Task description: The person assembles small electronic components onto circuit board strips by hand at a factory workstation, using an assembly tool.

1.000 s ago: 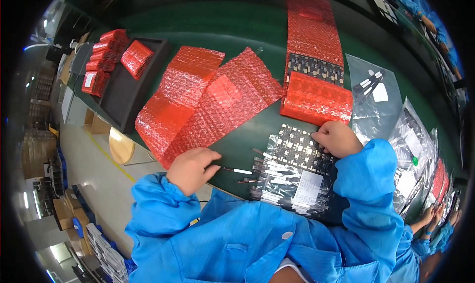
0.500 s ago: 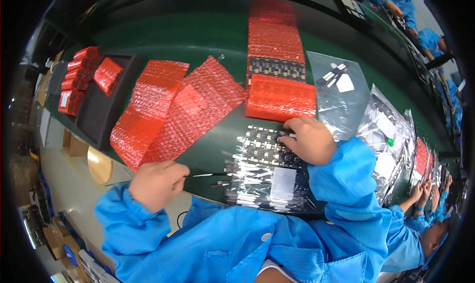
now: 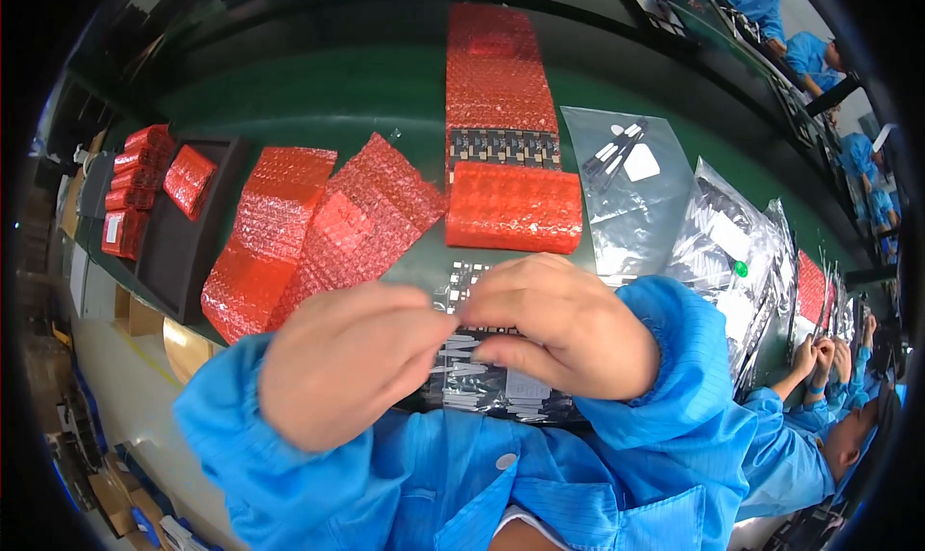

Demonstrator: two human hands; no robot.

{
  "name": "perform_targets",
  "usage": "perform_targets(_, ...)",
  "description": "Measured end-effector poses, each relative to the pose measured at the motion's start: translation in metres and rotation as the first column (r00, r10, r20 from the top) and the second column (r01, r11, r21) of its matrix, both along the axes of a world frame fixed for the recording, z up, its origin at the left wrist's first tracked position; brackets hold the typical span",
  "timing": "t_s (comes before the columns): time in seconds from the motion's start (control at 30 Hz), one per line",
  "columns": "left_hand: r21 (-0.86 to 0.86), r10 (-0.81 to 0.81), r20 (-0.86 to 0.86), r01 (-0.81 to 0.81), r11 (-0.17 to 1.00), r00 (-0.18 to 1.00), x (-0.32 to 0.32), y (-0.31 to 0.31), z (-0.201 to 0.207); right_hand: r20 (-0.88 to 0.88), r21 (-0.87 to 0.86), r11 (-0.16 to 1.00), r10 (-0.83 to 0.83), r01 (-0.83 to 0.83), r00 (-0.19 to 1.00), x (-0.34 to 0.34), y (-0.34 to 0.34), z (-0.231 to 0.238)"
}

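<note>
My left hand (image 3: 352, 358) and my right hand (image 3: 564, 325) meet over a dark circuit board panel (image 3: 467, 270) with rows of pale parts. The left fingers are pressed together, and motion blurs them a little. My right fingers curl toward the left fingertips, the thumb bent in beneath them. What either hand pinches is too small or hidden. Nearer to me lies a clear bag (image 3: 462, 382) of thin strips, with a white label (image 3: 528, 387), partly under my hands. A red bubble-wrap roll (image 3: 514, 206) sits just beyond, below a row of dark circuit boards (image 3: 506, 147).
Two red bubble-wrap sheets (image 3: 275, 204) lie at the left, beside a black tray (image 3: 183, 233) with red wrapped packets (image 3: 191, 180). On the right are a flat clear bag (image 3: 626, 214) holding dark strips and fuller clear bags (image 3: 727, 262). A co-worker's hands (image 3: 819, 358) work farther right.
My left hand has come up and right from the table's front edge to meet the right hand. The right hand has shifted left and nearer, over the board panel. The view has shifted slightly.
</note>
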State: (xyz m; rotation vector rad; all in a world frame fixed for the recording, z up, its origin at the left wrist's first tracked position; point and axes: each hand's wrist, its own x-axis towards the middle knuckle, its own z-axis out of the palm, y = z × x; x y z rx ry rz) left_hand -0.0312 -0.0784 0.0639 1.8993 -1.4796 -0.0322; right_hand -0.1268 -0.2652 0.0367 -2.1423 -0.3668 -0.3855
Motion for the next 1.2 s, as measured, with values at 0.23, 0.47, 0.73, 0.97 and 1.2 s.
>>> perform_targets(0.23,-0.074,0.026,-0.256,-0.046,0.996,0.966,0.009,-0.034,-0.082,-0.53,0.177,0.957,-0.103,0.228,0.842,0.008,-0.009,-0.047)
perform_targets(0.47,0.091,0.184,-0.161,-0.171,0.981,0.97,0.006,-0.045,-0.147,-0.552,-0.31,0.934,-0.327,0.175,0.767,0.024,-0.032,-0.103)
perform_targets(0.73,0.036,0.14,0.019,-0.141,0.989,0.99,0.005,-0.045,-0.162,-0.591,-0.32,0.933,-0.334,0.166,0.734,0.026,-0.032,-0.106)
perform_targets(0.97,0.016,0.146,0.075,-0.147,0.989,0.987,0.004,-0.045,-0.163,-0.614,-0.286,0.938,-0.338,0.198,0.713,0.027,-0.032,-0.107)
perform_targets(1.2,0.017,0.117,0.128,-0.121,0.993,0.985,0.003,-0.046,-0.168,-0.607,-0.299,0.934,-0.344,0.195,0.716,0.028,-0.033,-0.107)
